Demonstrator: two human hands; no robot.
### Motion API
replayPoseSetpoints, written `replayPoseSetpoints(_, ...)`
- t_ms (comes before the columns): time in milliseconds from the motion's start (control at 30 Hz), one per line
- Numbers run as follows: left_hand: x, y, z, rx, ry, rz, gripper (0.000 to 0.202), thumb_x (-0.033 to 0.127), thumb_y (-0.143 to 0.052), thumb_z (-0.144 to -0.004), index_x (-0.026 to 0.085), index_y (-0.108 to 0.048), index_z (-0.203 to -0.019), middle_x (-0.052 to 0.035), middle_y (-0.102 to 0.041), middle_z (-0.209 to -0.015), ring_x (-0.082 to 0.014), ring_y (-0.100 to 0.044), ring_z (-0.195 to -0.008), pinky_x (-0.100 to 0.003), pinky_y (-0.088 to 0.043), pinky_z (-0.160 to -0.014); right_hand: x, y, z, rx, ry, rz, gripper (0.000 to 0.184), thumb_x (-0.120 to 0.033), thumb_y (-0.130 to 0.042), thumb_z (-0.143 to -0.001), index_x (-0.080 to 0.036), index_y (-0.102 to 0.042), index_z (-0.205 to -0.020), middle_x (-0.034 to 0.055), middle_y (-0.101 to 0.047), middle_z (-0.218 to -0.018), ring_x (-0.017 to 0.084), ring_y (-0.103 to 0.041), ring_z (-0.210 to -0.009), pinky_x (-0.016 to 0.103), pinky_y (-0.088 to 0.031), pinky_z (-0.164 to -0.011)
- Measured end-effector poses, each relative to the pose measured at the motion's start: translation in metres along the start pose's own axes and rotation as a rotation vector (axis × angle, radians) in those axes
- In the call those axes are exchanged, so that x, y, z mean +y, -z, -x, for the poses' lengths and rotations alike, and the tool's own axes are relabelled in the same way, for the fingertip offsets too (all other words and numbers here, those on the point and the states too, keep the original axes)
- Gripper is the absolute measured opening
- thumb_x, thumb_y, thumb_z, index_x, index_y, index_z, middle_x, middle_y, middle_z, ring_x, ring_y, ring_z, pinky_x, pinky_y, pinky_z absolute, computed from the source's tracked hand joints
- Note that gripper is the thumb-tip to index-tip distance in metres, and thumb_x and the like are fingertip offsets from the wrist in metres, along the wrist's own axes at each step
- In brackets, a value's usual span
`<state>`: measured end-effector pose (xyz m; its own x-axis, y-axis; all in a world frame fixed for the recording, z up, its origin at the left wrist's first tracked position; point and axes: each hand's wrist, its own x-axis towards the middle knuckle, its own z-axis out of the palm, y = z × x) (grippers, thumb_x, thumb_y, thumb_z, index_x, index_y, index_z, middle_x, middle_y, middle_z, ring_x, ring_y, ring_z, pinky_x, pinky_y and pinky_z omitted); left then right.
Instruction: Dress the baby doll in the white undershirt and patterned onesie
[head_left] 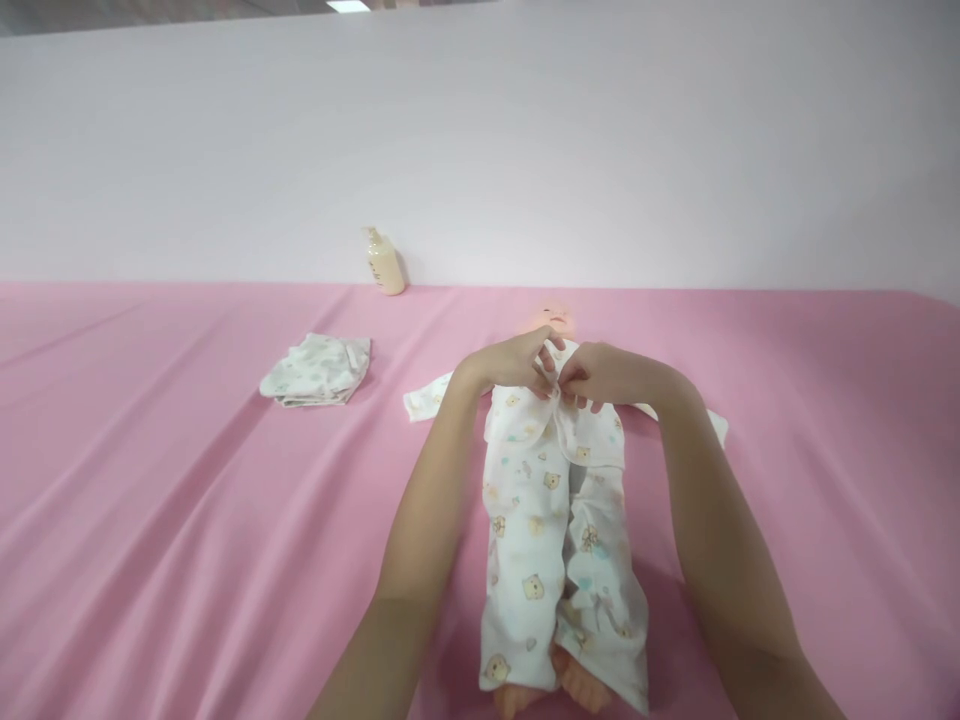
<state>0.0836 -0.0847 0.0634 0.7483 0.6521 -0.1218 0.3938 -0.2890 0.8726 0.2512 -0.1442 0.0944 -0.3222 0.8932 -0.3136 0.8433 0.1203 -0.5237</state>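
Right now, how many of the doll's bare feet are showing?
2. One foot and the other foot lie side by side at the near end of the pink sheet, poking from the printed trouser legs. The picture's edge crops one.

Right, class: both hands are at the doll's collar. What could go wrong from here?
The left hand and right hand pinch the suit just under the head of the doll, so the fabric may slip free. The suit's front gapes below the hands and could close crooked.
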Motion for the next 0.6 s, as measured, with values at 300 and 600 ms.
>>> replayPoseSetpoints(300,0.004,-0.001,0.005,0.023,0.035,0.109,0.056,0.012,-0.063,-0.067,0.022,-0.043,-0.118,-0.0045,-0.056,-0.097,-0.0164,-0.066,-0.079,-0.035,-0.054,-0.076,-0.007,-0.007,-0.003,0.058,-0.057,0.071,0.012,-0.008,-0.053,-0.069,-0.015,-0.063,-0.069,0.0045,-0.065,-0.066,0.015,-0.06,-0.054,0.025,-0.046,-0.052)
replayPoseSetpoints(600,0.008,-0.002,0.005,0.04,0.049,-0.044,0.069,0.009,-0.07,-0.058,0.021,-0.043,-0.12,-0.0049,-0.063,-0.093,-0.0196,-0.065,-0.083,-0.033,-0.052,-0.075,-0.007,-0.011,-0.008,0.092,-0.025,0.075,0.011,-0.007,-0.055,-0.066,-0.017,-0.058,-0.067,0.0031,-0.064,-0.066,0.016,-0.062,-0.057,0.025,-0.046,-0.053)
